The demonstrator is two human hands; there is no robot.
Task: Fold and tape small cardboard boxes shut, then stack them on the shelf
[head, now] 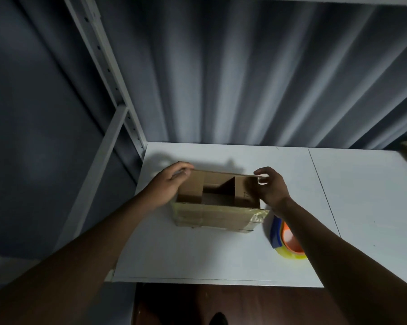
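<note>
While I look down from the head camera, I see one small cardboard box (217, 207) standing on a white desk (197, 254), near its left rear corner. The box is open at the top: two short end flaps are folded inward and the middle gapes dark. Clear tape shines along its near face and right corner. My two hands are at the box, one on each end. The left hand (168, 184) lies against the left end, its fingers curled over the far top edge. The right hand (269, 186) hooks its fingers over the far right corner, thumb toward the box; I cannot tell how firmly it grips. One roll of tape (289, 242), yellowish with an orange core and a blue cutter, lies on the desk just right of the box, partly under my right forearm. A grey metal shelf upright (108, 73) rises at the left, before a pleated grey curtain (244, 78).
</note>
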